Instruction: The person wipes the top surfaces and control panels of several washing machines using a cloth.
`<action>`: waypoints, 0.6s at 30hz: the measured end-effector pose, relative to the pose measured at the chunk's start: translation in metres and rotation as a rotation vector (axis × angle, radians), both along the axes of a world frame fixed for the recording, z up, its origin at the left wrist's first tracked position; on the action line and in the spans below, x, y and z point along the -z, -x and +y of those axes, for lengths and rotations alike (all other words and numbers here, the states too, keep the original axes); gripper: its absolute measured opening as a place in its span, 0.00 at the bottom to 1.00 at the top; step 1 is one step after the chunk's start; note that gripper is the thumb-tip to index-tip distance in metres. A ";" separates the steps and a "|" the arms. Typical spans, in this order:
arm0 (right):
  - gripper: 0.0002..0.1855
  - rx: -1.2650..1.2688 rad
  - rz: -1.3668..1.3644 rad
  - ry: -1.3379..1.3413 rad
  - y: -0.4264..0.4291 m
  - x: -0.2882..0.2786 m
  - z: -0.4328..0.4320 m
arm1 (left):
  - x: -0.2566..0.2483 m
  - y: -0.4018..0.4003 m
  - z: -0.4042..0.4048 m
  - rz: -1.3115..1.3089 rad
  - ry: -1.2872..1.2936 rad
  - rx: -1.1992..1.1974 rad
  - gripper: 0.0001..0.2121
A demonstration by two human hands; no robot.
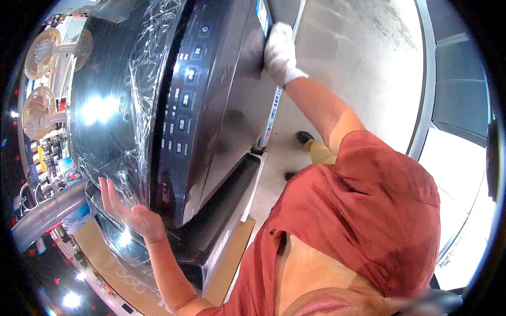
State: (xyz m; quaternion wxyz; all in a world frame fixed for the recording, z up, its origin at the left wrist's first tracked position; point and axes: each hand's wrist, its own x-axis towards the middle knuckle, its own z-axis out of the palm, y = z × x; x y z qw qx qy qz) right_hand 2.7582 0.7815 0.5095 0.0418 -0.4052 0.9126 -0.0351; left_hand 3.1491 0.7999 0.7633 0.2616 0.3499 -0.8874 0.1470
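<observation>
A dark top-load washing machine (221, 94) with a lit control panel fills the middle. Clear plastic film (148, 67) lies crumpled along its glossy lid (99, 91). My left hand (134, 217), bare and with its fingers spread, is raised over the near left corner of the machine, by the film; whether it touches the film I cannot tell. My right hand (280, 51), in a white knitted glove, is against the machine's far front edge, beside a blue-and-white label (262, 15). Its fingertips are hidden, so its grip does not show.
Another dark, film-wrapped appliance (221, 213) stands close by, near brown cardboard (233, 252). A white printed strip (272, 114) runs along the floor side. Pedestal fans (41, 53) and a metal pipe (51, 209) are at the left. A shoe (304, 137) shows on the grey floor (336, 59).
</observation>
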 end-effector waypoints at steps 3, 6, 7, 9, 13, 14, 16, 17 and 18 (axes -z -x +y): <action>0.11 -0.063 0.286 -0.396 -0.060 0.036 0.013 | 0.001 -0.005 0.000 -0.006 0.006 0.010 0.33; 0.13 -0.188 0.297 -0.511 -0.124 0.017 0.047 | 0.002 -0.005 -0.006 0.000 0.050 0.061 0.25; 0.14 -0.262 0.348 -0.542 -0.143 0.014 0.057 | 0.004 -0.004 -0.006 0.011 0.056 0.064 0.20; 0.15 -0.331 0.315 -0.473 -0.175 -0.007 0.083 | 0.006 -0.002 -0.008 0.000 0.079 0.094 0.19; 0.18 -0.291 0.265 -0.304 -0.225 0.014 0.105 | 0.009 0.003 -0.015 0.020 0.138 0.169 0.16; 0.18 -0.300 0.241 -0.310 -0.235 0.018 0.109 | 0.008 0.004 -0.015 0.030 0.150 0.162 0.16; 0.20 -0.282 0.162 -0.348 -0.247 -0.022 0.119 | 0.010 -0.003 -0.019 0.041 0.182 0.151 0.15; 0.22 -0.329 0.184 -0.386 -0.254 -0.022 0.122 | 0.009 -0.004 -0.019 0.034 0.183 0.167 0.15; 0.22 -0.263 0.366 -0.312 -0.263 -0.026 0.130 | 0.008 -0.005 -0.018 0.041 0.175 0.145 0.15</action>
